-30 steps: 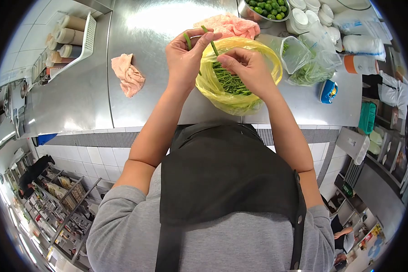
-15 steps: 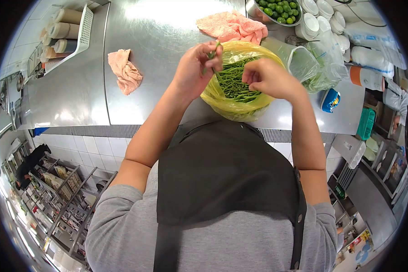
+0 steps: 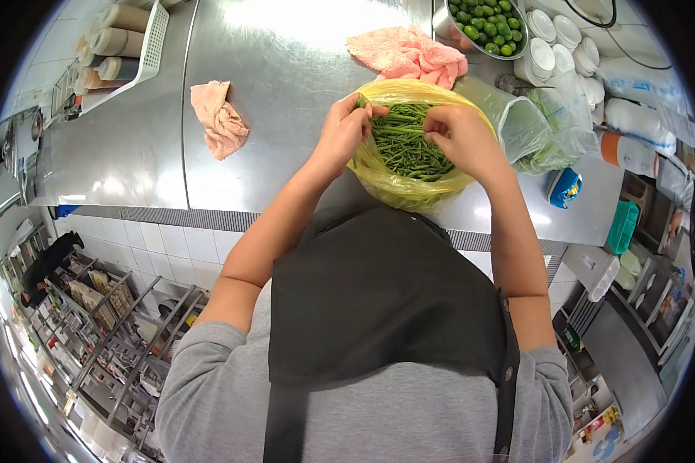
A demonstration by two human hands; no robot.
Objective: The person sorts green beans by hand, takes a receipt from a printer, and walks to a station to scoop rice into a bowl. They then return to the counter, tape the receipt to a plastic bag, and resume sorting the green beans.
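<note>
A yellow plastic bag [image 3: 409,197] stands with its mouth wide on the steel counter, filled with thin green stalks [image 3: 413,158] that look like asparagus spears. My left hand [image 3: 343,133] is closed at the bag's left rim, with a bit of green stalk showing above its curled fingers. Over the right side of the heap, my right hand [image 3: 465,137] pinches the end of a pale green stalk [image 3: 403,130] that runs left across the bag. Behind the bag lies a crumpled pink cloth [image 3: 409,55].
At the right, a clear plastic bag [image 3: 544,127] holds more greens. A metal bowl of green limes [image 3: 486,27] and stacked white lidded tubs [image 3: 540,60] stand behind. Another pink cloth [image 3: 218,122] lies left; a blue packet [image 3: 565,187] sits near the right front edge.
My left hand has come down to the bag's rim from above it, still with green stalk in its fingers. My right hand stays over the heap, now pinching a stalk.
</note>
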